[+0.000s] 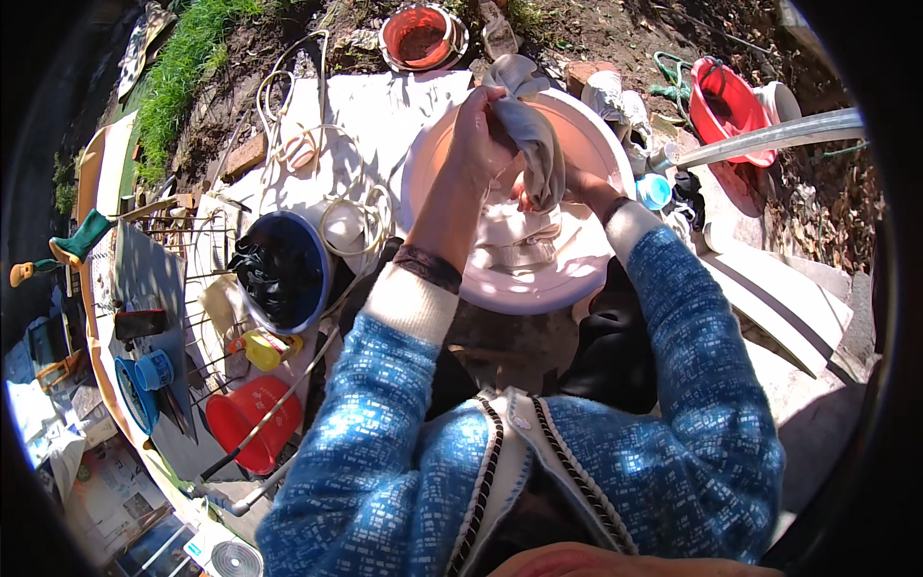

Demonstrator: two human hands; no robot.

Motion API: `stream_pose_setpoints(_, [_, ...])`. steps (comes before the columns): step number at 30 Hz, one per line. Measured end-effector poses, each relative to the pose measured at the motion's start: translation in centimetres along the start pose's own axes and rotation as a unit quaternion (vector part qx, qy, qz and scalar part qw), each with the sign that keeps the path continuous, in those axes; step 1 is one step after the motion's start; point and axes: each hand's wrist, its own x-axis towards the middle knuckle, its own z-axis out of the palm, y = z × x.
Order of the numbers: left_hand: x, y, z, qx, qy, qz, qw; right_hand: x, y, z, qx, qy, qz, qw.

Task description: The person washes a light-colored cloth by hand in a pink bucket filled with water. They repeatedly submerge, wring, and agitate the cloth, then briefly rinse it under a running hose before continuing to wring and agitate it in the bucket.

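A light grey cloth (542, 148) hangs twisted above a large round plastic basin (533, 299). My left hand (487, 133) is closed around its upper part, and a bunched end sticks up above the fist. Lower down, my right hand (533, 195) grips the cloth from behind; the cloth hides part of its fingers. Pale fabric with a ribbed edge (519, 241) lies inside the basin below both hands. What the rest of the basin's bottom holds is partly hidden by my hands and the hanging cloth.
A blue-rimmed basin of dark cloth (277, 270), a yellow bottle (270, 349) and a red bucket (252, 425) stand at the left. A pale hose (324, 130) lies coiled beyond them. Wet-looking shoes (613, 101), a metal pipe (771, 137) and a red tub (728, 115) are at the right.
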Motion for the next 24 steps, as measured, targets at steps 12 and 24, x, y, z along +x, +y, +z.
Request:
stream_pose_setpoints(12, [7.3, -6.1, -19.7, 0.12, 0.298, 0.168, 0.932, 4.7, 8.9, -5.1, -0.127, 0.144, 0.094, 0.977])
stream_pose_setpoints(24, [7.8, -13.0, -24.4, 0.204, 0.462, 0.081, 0.859, 10.8, 18.7, -1.7, -0.387, 0.209, 0.258, 0.86])
